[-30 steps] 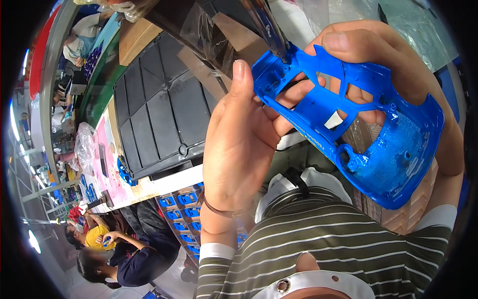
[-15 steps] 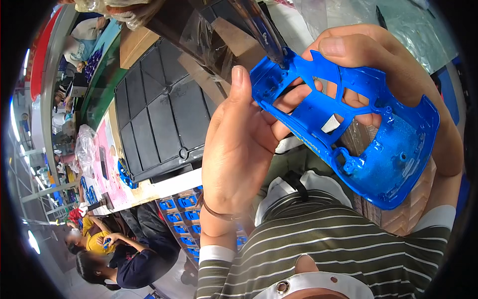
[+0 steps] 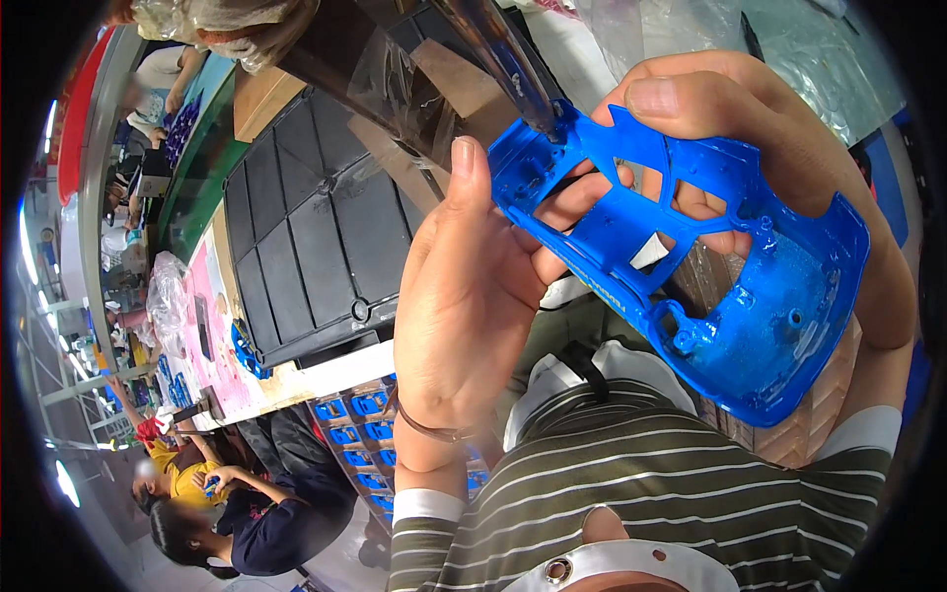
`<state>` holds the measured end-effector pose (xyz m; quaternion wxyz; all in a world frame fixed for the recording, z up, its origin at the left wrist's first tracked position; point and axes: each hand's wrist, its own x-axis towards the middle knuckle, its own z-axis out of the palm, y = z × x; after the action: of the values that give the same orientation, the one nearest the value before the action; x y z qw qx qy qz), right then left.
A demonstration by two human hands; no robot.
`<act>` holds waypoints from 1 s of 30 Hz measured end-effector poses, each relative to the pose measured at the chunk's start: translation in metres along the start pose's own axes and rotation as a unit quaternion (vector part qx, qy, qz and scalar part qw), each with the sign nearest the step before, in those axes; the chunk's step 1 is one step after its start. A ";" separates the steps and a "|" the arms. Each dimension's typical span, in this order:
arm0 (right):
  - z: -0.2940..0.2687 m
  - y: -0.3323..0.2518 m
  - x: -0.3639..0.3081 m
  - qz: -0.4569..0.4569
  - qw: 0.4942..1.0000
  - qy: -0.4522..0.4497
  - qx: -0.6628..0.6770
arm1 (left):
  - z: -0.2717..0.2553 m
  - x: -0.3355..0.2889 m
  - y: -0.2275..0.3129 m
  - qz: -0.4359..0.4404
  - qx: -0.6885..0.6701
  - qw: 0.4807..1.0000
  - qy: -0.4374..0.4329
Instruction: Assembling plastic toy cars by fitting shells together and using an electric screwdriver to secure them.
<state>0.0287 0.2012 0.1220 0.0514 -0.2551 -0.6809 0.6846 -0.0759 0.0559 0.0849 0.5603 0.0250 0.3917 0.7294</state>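
A blue plastic toy car body shell (image 3: 779,281) is held with its hollow inside facing up, showing window openings and small round posts. My right hand (image 3: 750,113) grips its far right edge, thumb on top and fingers curled beneath, some showing through the openings. My left hand (image 3: 459,261) supports the left end, its thumb raised beside the edge and its fingers under the shell. A dark metal rod (image 3: 508,74) slants down from above. Its tip meets or nearly meets the shell's upper left end; I cannot tell whether it touches.
A black ribbed plastic lid or crate (image 3: 316,212) lies on the bench to the left. Below it, a divided tray (image 3: 360,434) holds several blue parts. Clear plastic bags (image 3: 819,69) lie at the upper right. Two people (image 3: 266,523) work at the lower left.
The shell has tilted slightly, its lower right end dropping a little. Both hands keep their hold, and my left hand has shifted slightly left. The rod's tip stays at the same end.
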 end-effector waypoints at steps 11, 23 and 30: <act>-0.004 0.015 0.004 -0.155 0.985 -0.003 -0.074 | -0.003 0.003 0.001 -0.004 0.011 1.000 -0.014; 0.003 0.002 -0.001 -0.008 1.000 0.019 0.018 | -0.002 0.002 0.004 -0.015 0.012 1.000 -0.012; 0.000 0.004 0.002 -0.005 1.000 0.007 0.013 | 0.000 0.004 0.005 -0.017 0.006 1.000 -0.011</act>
<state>0.0280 0.2015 0.1178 0.0630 -0.2554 -0.6727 0.6916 -0.0810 0.0585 0.0861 0.5768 0.0295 0.3902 0.7170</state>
